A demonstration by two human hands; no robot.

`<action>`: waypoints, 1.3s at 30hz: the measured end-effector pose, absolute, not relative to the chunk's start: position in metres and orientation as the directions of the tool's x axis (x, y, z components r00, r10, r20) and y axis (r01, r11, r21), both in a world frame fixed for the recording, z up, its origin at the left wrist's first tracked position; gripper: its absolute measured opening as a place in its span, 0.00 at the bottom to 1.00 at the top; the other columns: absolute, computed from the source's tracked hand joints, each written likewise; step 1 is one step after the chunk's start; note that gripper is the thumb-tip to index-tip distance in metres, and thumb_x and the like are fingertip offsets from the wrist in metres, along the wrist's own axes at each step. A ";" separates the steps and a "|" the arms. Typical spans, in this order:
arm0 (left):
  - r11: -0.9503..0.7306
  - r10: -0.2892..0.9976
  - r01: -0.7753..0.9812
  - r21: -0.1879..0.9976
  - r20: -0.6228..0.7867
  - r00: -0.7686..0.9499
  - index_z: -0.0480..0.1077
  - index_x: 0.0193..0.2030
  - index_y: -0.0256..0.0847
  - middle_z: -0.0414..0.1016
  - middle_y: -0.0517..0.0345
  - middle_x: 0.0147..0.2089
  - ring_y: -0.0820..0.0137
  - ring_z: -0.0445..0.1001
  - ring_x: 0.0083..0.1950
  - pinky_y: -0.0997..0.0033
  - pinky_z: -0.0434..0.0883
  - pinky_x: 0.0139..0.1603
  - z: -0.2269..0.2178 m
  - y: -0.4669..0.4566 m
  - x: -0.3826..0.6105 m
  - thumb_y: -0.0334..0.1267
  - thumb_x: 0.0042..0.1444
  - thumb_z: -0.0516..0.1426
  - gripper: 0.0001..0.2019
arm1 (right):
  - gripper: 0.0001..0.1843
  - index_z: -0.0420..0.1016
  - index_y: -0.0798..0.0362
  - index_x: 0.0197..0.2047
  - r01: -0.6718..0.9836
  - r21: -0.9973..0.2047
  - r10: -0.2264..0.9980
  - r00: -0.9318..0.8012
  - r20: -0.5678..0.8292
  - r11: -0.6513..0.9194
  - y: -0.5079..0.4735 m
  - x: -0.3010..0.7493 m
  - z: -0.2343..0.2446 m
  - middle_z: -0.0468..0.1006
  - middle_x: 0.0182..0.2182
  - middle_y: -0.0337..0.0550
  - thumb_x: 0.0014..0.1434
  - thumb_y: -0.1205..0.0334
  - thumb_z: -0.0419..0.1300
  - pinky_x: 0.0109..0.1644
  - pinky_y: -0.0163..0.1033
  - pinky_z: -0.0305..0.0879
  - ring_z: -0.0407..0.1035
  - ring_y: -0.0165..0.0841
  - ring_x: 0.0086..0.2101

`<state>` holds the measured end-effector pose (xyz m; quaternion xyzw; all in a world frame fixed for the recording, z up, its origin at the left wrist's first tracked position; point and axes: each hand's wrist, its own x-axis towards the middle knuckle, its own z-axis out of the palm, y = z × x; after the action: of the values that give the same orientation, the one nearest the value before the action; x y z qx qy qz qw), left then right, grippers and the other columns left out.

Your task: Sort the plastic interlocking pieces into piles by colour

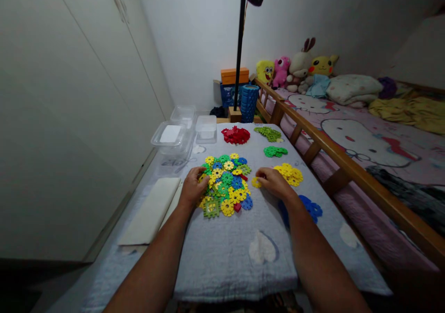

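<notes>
A mixed pile of plastic interlocking discs [226,178], mostly yellow, green and blue, lies mid-table. My right hand [273,182] pinches a yellow notched disc [256,182] just right of the pile. At the pile's left edge, my left hand [193,186] has its fingers curled around a yellow disc [203,178]; neighbouring discs partly hide the contact. A green square piece [212,207] and a small red piece [237,207] lie at the near edge. Yellow discs [289,174] form a heap beyond my right hand, and blue discs [312,208] lie partly under the right forearm.
Red pieces [236,135], light-green pieces [268,133] and green discs [275,151] sit in separate heaps at the back. Clear plastic containers [169,136] stand back left, near a folded cream cloth [151,211]. A wooden bed rail [321,154] borders the right side.
</notes>
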<state>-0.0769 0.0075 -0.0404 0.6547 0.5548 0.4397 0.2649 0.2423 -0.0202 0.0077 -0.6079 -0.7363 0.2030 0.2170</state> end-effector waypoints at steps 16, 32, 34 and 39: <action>-0.228 0.964 0.438 0.870 0.265 -0.025 0.74 0.46 0.43 0.76 0.50 0.49 0.58 0.77 0.52 0.54 0.74 0.58 -0.042 0.010 -0.079 0.48 0.52 0.60 0.17 | 0.06 0.75 0.53 0.28 0.666 -0.649 0.744 0.629 0.224 -0.368 -0.017 0.352 -0.010 0.80 0.29 0.48 0.48 0.65 0.57 0.38 0.40 0.64 0.71 0.39 0.32; -0.226 0.965 0.478 0.849 0.263 -0.010 0.73 0.48 0.41 0.75 0.49 0.51 0.59 0.77 0.52 0.55 0.75 0.57 -0.042 0.009 -0.079 0.47 0.53 0.58 0.18 | 0.04 0.78 0.52 0.33 0.761 -0.546 0.932 -0.219 0.291 0.349 -0.018 0.228 0.002 0.79 0.33 0.43 0.58 0.67 0.60 0.48 0.41 0.63 0.70 0.35 0.37; -0.231 0.964 0.476 0.849 0.267 -0.008 0.73 0.47 0.41 0.75 0.49 0.51 0.59 0.77 0.52 0.55 0.75 0.57 -0.042 0.009 -0.079 0.46 0.54 0.58 0.17 | 0.05 0.78 0.53 0.35 0.760 -0.515 0.918 -0.313 0.243 0.395 -0.021 0.209 -0.002 0.80 0.35 0.45 0.59 0.69 0.60 0.49 0.41 0.62 0.70 0.36 0.39; -0.245 0.960 0.477 0.844 0.281 -0.004 0.73 0.47 0.42 0.75 0.50 0.50 0.59 0.77 0.53 0.55 0.75 0.56 -0.043 0.010 -0.080 0.45 0.53 0.59 0.16 | 0.07 0.79 0.55 0.43 0.835 -0.400 0.925 -0.321 0.202 0.377 -0.024 0.190 -0.010 0.76 0.41 0.49 0.60 0.66 0.62 0.52 0.43 0.60 0.67 0.40 0.45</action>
<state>-0.0800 0.0097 -0.0432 0.6514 0.5514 0.4452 0.2712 0.1901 -0.0241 -0.0100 -0.5469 -0.8049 0.1118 0.2016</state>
